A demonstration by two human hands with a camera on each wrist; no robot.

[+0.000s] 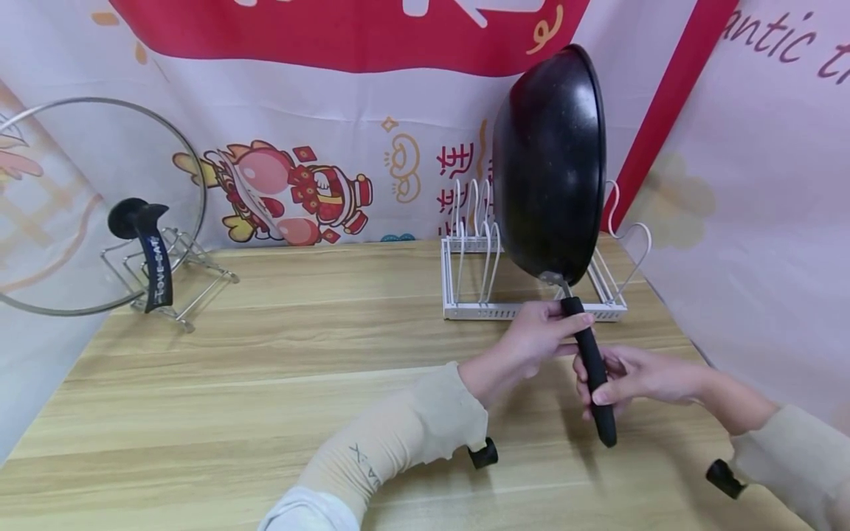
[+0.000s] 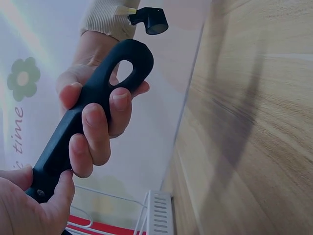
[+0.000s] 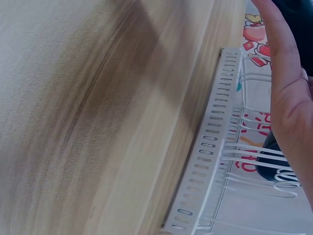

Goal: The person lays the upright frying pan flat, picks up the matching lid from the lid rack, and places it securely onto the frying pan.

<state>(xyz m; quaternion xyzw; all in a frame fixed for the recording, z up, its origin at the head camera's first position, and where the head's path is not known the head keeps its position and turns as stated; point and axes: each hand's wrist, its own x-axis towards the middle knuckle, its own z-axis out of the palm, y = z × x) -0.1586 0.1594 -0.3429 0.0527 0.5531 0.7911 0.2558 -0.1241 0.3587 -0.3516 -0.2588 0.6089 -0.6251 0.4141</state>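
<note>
A black wok stands on its side, its bowl between the wires of a white rack in the head view. Its black handle slants down toward me, past the rack's front edge. With thumb and fingers my left hand pinches the handle close to the wok. Lower down, my right hand grips the same handle near its end. The left wrist view shows the right fingers curled round the handle just below its hanging loop.
At the left, a glass lid with a black knob leans upright in a small wire stand. The wooden table meets a printed cloth backdrop behind the rack and at the right side.
</note>
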